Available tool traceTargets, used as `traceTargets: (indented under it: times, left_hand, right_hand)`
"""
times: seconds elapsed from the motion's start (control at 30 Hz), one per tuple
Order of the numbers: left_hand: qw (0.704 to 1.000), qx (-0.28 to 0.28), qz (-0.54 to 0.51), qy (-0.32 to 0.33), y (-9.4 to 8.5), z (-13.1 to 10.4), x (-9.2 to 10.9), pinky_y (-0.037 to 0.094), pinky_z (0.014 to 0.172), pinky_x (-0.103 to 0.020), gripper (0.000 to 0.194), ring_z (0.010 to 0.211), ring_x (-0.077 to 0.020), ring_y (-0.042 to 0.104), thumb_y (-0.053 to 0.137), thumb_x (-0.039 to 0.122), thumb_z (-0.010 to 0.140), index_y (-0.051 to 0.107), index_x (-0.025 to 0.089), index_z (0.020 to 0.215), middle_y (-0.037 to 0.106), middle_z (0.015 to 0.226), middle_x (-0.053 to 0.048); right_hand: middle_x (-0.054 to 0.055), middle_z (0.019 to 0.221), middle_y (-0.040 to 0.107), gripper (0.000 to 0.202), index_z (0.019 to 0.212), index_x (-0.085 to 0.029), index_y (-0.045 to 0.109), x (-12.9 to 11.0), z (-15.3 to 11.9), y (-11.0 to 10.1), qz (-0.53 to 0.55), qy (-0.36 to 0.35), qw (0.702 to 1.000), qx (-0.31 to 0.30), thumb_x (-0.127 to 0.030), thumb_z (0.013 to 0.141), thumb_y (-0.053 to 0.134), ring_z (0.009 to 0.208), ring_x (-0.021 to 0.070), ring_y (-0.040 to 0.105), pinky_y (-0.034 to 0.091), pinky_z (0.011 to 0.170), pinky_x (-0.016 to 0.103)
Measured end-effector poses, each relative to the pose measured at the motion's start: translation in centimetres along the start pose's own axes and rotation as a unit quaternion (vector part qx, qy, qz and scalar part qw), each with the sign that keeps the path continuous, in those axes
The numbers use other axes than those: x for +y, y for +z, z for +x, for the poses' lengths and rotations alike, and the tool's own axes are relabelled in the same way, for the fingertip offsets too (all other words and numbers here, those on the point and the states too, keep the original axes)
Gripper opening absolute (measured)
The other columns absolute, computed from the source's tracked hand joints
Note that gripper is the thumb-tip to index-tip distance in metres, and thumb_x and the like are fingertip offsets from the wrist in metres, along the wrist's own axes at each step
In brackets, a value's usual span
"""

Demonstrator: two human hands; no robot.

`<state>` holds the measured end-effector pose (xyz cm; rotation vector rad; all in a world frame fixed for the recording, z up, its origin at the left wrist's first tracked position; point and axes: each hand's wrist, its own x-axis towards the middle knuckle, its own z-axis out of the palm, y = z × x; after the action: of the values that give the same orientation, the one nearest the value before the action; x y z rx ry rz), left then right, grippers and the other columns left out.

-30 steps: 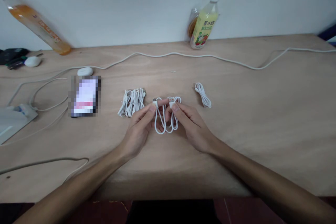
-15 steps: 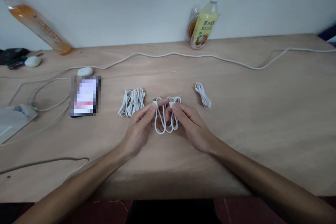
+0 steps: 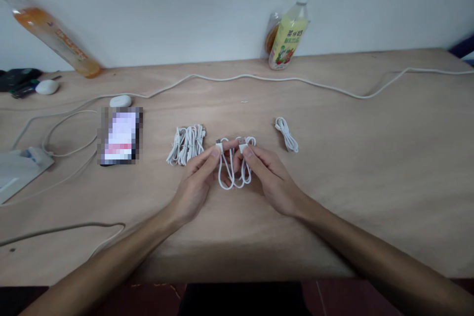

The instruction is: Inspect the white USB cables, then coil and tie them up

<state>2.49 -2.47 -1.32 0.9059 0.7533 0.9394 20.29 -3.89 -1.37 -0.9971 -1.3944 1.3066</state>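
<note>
Between my two hands a white USB cable (image 3: 226, 186) hangs in loose loops just above the table. My left hand (image 3: 196, 182) is closed, pinching one of its plugs between thumb and fingers. The wider USB plug at the other end is gripped by my right hand (image 3: 272, 177), also closed. Both metal tips point away from me. Beyond my left hand lies a pile of bundled white cables (image 3: 186, 144), partly covered by that hand. Another coiled white cable (image 3: 286, 135) rests alone to the right, past my right hand.
A phone (image 3: 121, 136) and a small white case (image 3: 120, 101) lie to the left, near a white power strip (image 3: 25, 170) with cords. One long white cord (image 3: 266, 77) crosses the table. Against the wall stand an orange drink bottle (image 3: 59, 39) and a yellow drink bottle (image 3: 289, 34).
</note>
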Motion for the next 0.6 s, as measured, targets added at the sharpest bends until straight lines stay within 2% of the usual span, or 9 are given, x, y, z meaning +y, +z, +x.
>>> traceTargets:
  times: [0.6]
  left_hand:
    - [1.000,-0.004,0.008,0.000,0.04,-0.07,0.15,0.061,0.082,-0.039,0.045,0.094,-0.0268,0.074,0.073,0.055,0.103,0.084,0.021,0.131,0.080,0.104,-0.012]
  right_hand:
    - [0.001,0.081,0.066,0.056,0.082,-0.024,0.065,0.13,-0.07,0.03,-0.007,0.012,1.000,0.010,-0.069,0.110,0.050,0.077,0.0189,0.061,0.049,0.076,0.034]
